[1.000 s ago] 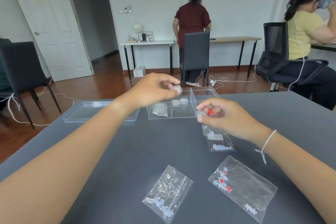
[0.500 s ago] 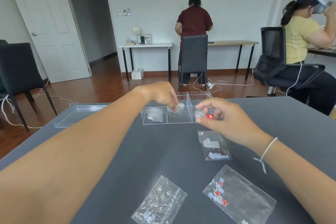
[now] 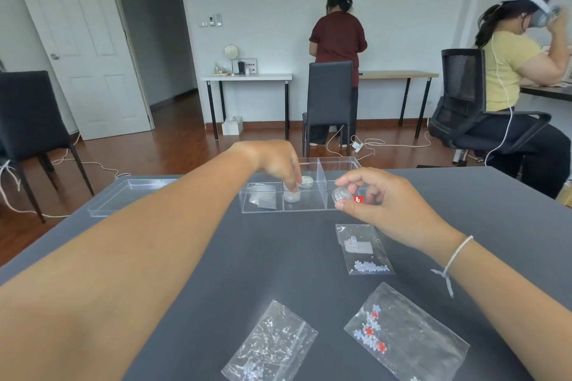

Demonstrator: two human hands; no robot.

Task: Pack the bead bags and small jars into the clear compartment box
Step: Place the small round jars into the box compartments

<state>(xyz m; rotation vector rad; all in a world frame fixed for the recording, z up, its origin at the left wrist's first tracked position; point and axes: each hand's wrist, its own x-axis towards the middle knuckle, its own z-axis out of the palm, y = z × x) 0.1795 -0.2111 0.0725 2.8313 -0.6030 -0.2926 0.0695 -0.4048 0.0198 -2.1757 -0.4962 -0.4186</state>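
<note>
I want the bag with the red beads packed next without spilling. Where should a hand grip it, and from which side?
Probably pinch the bead-free far right corner of the red-bead bag, coming from the right, where the right hand is nearest. It lies flat on the table, beads bunched at its left end, so the empty film lifts easily. Which edge is the opening cannot be told.

We record: bright, even room light; faint shadows under fingers [image 3: 294, 185]; soft glare on worktop [image 3: 192, 257]; wide-angle bowing at edges.

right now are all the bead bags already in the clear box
No, three bead bags lie on the table, outside the clear box.
</note>
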